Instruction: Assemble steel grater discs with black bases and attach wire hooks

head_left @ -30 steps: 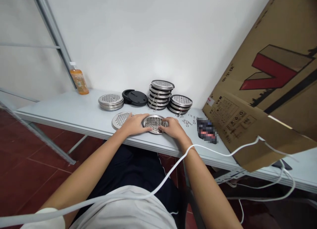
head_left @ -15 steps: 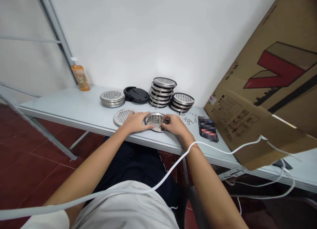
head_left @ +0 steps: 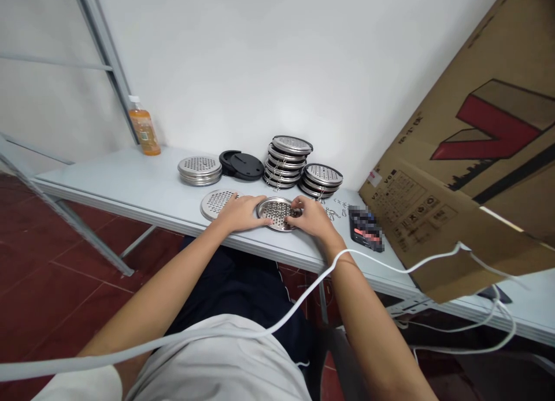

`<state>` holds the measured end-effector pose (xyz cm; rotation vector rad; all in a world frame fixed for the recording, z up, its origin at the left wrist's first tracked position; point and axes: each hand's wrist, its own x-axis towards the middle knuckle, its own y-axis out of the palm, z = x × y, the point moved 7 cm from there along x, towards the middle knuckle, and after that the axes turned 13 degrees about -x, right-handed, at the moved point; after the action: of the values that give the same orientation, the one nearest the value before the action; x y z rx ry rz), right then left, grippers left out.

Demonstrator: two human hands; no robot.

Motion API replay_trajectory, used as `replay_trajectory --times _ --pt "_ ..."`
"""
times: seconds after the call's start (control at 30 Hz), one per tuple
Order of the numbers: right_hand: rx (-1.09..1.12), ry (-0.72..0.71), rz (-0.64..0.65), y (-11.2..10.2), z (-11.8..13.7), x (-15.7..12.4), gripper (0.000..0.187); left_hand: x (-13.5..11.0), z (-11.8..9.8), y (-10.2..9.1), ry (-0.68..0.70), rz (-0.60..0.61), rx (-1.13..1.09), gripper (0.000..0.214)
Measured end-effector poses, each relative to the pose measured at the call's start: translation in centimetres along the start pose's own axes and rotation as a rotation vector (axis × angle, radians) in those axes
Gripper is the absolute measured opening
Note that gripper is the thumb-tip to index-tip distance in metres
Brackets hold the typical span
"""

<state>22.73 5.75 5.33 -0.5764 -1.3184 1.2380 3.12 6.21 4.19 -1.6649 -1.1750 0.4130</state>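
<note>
A shiny round perforated metal plate [head_left: 277, 209] with a raised rim, like a grater disc, lies near the table's front edge. My left hand [head_left: 245, 214] holds its left side, thumb at the near rim and fingers by the far rim. Over the plate's right part, my right hand [head_left: 315, 219] is curled, thumb and fingertips close together inside the rim; whatever they pinch is too small to make out. Partly behind my left hand lies another flat perforated disc [head_left: 214, 203]. Small loose metal clips [head_left: 332, 214] are scattered just beyond my right hand.
Behind stand a stack of metal discs [head_left: 199, 173], black round plastic parts [head_left: 246, 166], a tall clipped stack [head_left: 286, 161] and a shorter one [head_left: 321, 180]. An orange bottle [head_left: 145, 129], a blurred dark phone-like object [head_left: 366, 230], a big carton [head_left: 433, 187] and a white cable [head_left: 303, 300] surround them.
The view has shifted slightly. Both hands stay at the same plate, with the right hand's fingers only a little changed over it.
</note>
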Motion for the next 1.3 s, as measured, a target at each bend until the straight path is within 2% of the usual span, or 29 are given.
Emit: replay_trajectory --times 0.1,0.2,0.3,0.37,0.53,0.73,0.87,1.03,1.17,1.3 --pt "0.088 0.012 -0.009 0.1 -0.4 -0.2 0.035 0.0 0.1 0.0 0.001 -0.002 -0.008 0.089" --pt "0.347 0.056 0.006 0.3 -1.6 -0.6 0.043 0.0 0.2 0.1 -0.006 0.004 -0.017 0.088" --pt "0.571 0.153 -0.058 0.1 -3.9 -1.0 0.035 0.1 0.2 0.1 -0.004 0.019 -0.023 0.083" --pt "0.61 0.177 -0.107 -0.2 -5.1 -1.3 0.027 0.1 0.3 0.1 -0.009 0.029 -0.023 0.082" --pt "0.465 0.152 -0.104 -0.2 -5.5 -1.5 0.02 0.1 0.2 0.0 -0.003 0.037 -0.036 0.077" --pt "0.336 0.061 0.001 0.3 -3.7 -1.7 0.02 0.2 -0.1 0.1 0.007 0.056 -0.031 0.076" --pt "0.287 -0.009 -0.054 -0.3 -2.8 -1.9 0.02 0.1 -0.2 0.1 0.021 0.063 -0.024 0.074" --pt "0.219 -0.012 0.031 -0.3 -1.5 -1.9 0.02 0.0 -0.4 0.0 0.035 0.071 -0.026 0.074" --pt "0.204 -0.035 0.021 -0.8 -0.7 -1.7 0.02 0.1 -0.4 0.0 0.031 0.069 -0.023 0.074" --pt "0.19 -0.129 0.003 -0.9 0.5 -1.4 0.017 0.1 -0.5 0.0 0.041 0.062 -0.018 0.074"
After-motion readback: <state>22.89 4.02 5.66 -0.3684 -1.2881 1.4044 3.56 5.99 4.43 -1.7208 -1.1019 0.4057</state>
